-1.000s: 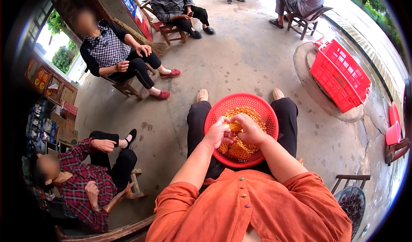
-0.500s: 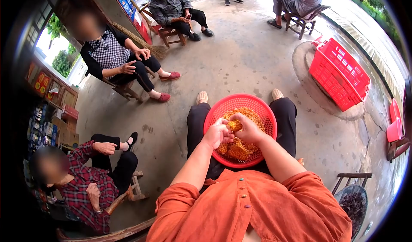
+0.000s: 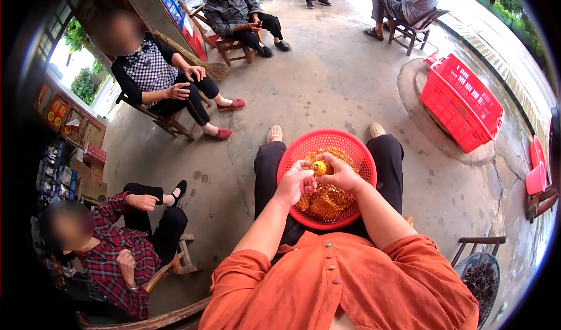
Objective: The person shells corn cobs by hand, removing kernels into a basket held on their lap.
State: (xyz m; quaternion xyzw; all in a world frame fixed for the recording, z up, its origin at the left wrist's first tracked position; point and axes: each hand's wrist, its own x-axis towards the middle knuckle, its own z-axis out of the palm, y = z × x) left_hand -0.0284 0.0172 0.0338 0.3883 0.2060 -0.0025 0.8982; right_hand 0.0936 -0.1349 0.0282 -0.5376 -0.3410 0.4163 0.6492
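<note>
1. A red perforated colander (image 3: 302, 146) sits between the black-trousered legs (image 3: 386, 166) of the wearer, one leg close on each side of it.
2. Beyond the colander to its right, a red plastic crate (image 3: 456, 111) stands on the concrete floor (image 3: 327, 90); farther right is a pink tub (image 3: 535, 180).
3. Left of the colander sit a person in a checked top (image 3: 153, 71) and, nearer, a person in red plaid (image 3: 111, 251); a straw broom (image 3: 213, 68) lies beyond.
4. Above the colander, a corn cob (image 3: 319, 167) is between the left hand (image 3: 296, 182) and right hand (image 3: 340, 173), both partly closed, fingers gripping it.
5. The colander contains loose orange-yellow kernels (image 3: 346, 154) and, near its close rim, larger corn pieces (image 3: 325, 206).
</note>
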